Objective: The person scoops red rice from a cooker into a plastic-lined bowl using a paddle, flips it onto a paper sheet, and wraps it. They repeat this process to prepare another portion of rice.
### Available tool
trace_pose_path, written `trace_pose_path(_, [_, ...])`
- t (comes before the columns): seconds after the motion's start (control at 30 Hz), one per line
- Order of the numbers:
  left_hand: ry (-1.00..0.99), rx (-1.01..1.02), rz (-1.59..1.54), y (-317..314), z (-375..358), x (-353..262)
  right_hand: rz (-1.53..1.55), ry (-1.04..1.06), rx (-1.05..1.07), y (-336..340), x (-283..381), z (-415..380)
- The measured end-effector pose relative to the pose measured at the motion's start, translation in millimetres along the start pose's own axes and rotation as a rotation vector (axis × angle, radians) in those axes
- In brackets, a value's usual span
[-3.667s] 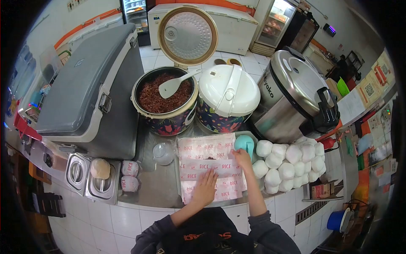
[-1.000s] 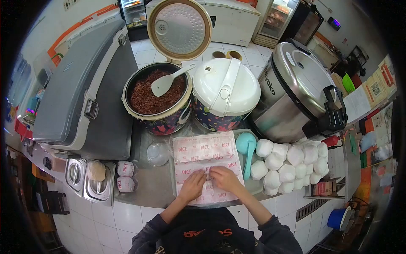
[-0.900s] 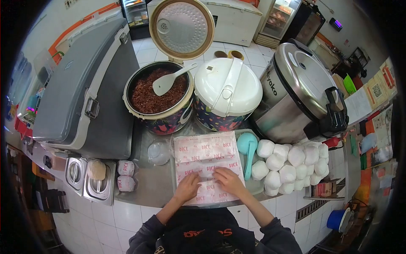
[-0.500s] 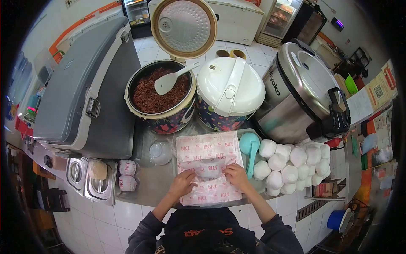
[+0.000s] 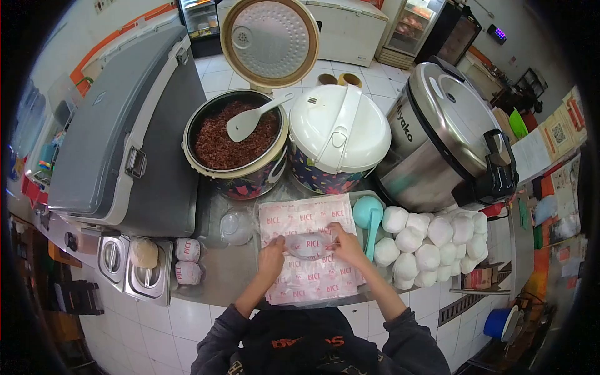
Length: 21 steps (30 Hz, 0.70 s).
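Observation:
A stack of white wrapping paper (image 5: 306, 211) with red "RICE" print lies in front of me. On it, my left hand (image 5: 272, 256) pinches the left end of a sheet of wrapping paper (image 5: 312, 244), and my right hand (image 5: 347, 244) pinches its right end. The sheet is folded up between my hands; its middle looks greyish and translucent, and what it covers, if anything, is hidden. Close to my right hand lies a turquoise scoop (image 5: 369, 215). A clear plastic cup or bowl (image 5: 237, 226) sits left of the stack.
Behind stand an open rice cooker (image 5: 195, 150) of reddish-brown rice with a white paddle (image 5: 245, 125), a lidded cooker (image 5: 340, 128) and a steel cooker (image 5: 431, 137). White wrapped bundles (image 5: 428, 256) are piled right. Left are a grey cooler (image 5: 125, 137), two RICE-printed bundles (image 5: 187, 261) and steel containers (image 5: 150, 284).
Both hands have moved slightly up the stack, away from my body. The sheet's lower part has been folded away from me, and its ends are gathered in my fingers.

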<state>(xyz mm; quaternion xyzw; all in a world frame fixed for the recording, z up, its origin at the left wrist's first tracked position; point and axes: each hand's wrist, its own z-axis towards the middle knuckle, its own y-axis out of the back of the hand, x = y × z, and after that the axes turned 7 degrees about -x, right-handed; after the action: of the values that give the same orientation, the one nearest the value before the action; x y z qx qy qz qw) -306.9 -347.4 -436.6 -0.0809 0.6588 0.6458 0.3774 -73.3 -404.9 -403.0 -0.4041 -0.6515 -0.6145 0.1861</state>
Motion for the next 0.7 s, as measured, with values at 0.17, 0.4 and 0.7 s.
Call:
trace_pose_path(0.17, [-0.125, -0.257, 0.275, 24.6, 26.8, -37.7, -0.245, 0.108, 0.022, -1.3, 13.8, 9.5])
trace_pose_path(0.4, [-0.235, -0.049, 0.06, 1.6, 9.3, -0.2, -0.358, 0.527, -0.171, -5.4, 9.7, 11.7])
trace_pose_path(0.7, [-0.075, -0.289, -0.146, -10.5, -21.0, -29.5, -0.272, 0.446, -0.45, -40.9, -3.8, -36.9])
